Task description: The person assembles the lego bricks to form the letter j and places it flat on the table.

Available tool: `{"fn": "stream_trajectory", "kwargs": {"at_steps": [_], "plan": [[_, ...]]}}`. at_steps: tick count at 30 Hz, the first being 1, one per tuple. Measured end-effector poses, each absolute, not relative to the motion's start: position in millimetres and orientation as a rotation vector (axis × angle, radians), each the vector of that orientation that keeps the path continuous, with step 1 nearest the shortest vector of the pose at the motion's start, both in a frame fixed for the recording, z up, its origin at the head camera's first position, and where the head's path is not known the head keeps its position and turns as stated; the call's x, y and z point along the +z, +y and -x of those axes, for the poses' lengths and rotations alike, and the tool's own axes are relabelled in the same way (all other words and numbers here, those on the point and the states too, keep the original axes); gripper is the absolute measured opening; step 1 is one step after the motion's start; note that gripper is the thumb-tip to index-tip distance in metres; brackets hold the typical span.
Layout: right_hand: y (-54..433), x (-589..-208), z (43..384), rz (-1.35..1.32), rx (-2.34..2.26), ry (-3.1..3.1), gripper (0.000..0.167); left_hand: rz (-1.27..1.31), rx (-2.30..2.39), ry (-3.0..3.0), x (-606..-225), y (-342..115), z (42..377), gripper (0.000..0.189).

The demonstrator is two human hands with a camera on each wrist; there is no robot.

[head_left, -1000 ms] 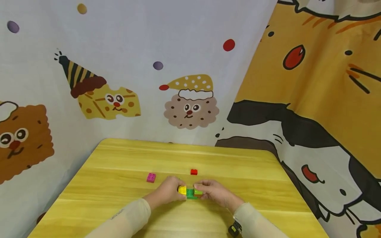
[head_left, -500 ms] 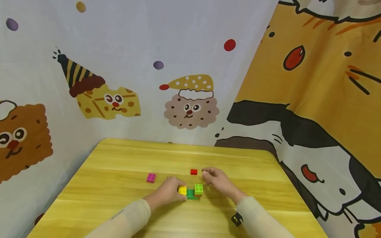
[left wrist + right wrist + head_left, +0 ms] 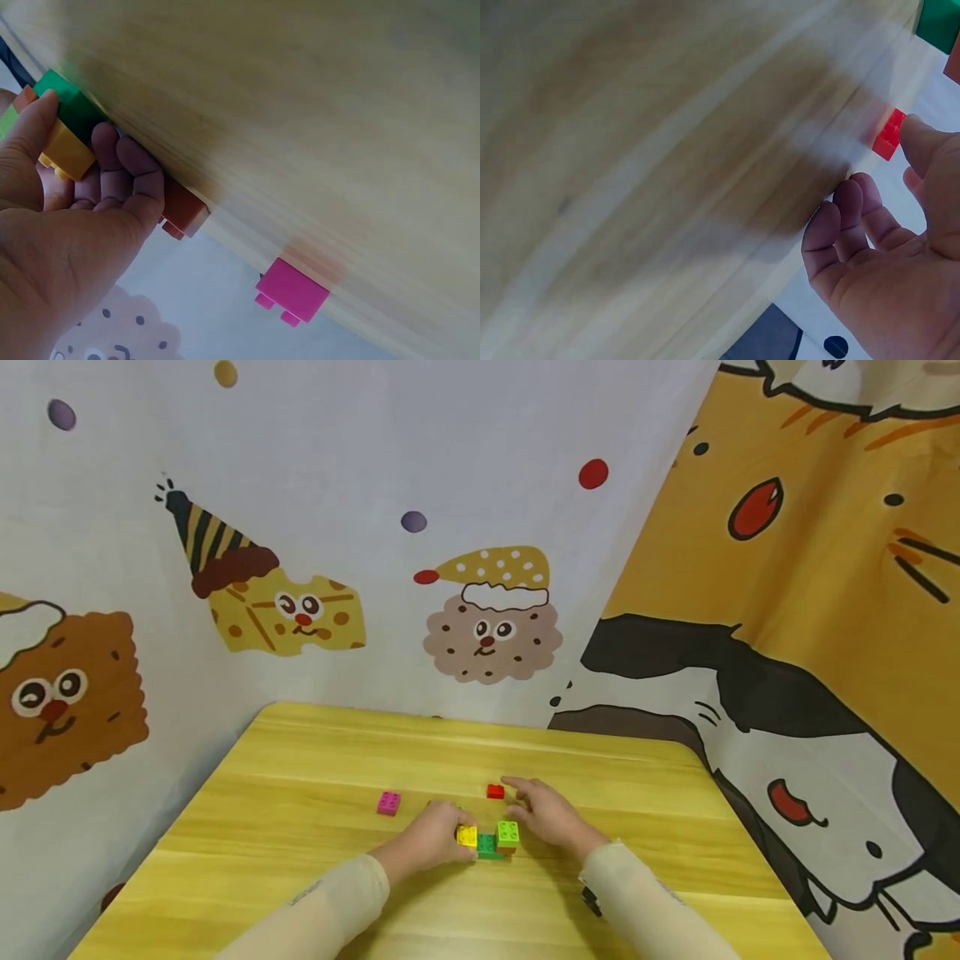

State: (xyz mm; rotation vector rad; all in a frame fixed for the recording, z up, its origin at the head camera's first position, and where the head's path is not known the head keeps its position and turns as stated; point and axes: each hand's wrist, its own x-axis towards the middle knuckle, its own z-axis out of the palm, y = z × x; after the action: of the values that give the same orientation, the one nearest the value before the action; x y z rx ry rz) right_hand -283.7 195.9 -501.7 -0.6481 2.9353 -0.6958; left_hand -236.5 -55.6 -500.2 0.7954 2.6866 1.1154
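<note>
1. Green rectangular plastic toy brick (image 3: 487,844), with studs on top, sits on the tabletop between the two hands as the base of a small assembly, its middle studs bare.
2. On its left end, as the head view shows it, stands a yellow studded plastic brick (image 3: 467,836); on its right end, an orange-brown plastic brick (image 3: 506,851) with a lime-green studded plastic brick (image 3: 507,832) on top.
3. The person's left hand (image 3: 431,837) grips the assembly at the yellow end, thumb on the near side and fingers curled round the far side.
4. Just beside those fingers lies a reddish-brown plastic brick (image 3: 184,209), mostly hidden by the hand in the head view.
5. The right hand (image 3: 551,814) is apart from the left and holds nothing, its index finger extended and its other fingers loosely bent.
6. Its fingertips are just beside a small red plastic brick (image 3: 495,791) beyond the assembly; whether they touch it, I cannot tell.
7. Farther left, well apart from the assembly, a pink studded plastic brick (image 3: 387,803) lies studs up.
8. Everything rests on a yellowish wood-grain table (image 3: 225,827).
9. Pale long sleeves (image 3: 337,902) cover both forearms; a small black object (image 3: 591,902) shows by the right one.
10. Behind hangs white fabric (image 3: 480,443) printed with cartoon snacks.
</note>
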Motion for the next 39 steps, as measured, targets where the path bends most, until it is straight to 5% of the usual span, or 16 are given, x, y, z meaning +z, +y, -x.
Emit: {"fn": "stream_trajectory", "kwargs": {"at_steps": [23, 31, 39], "plan": [[193.2, -503.5, 284.0, 0.709, -0.524, 3.023, 0.050, -0.777, 1.116, 2.678, -496.7, -55.1, 236.2, 0.035], [202.2, -507.2, 278.1, 0.719, -0.567, 3.117, 0.028, -0.794, 1.089, 2.704, -497.8, -54.3, 235.3, 0.034], [201.9, -506.1, 275.6, 0.734, -0.581, 3.089, 0.041, -0.818, 1.089, 2.706, -497.4, -54.1, 235.8, 0.032]]}}
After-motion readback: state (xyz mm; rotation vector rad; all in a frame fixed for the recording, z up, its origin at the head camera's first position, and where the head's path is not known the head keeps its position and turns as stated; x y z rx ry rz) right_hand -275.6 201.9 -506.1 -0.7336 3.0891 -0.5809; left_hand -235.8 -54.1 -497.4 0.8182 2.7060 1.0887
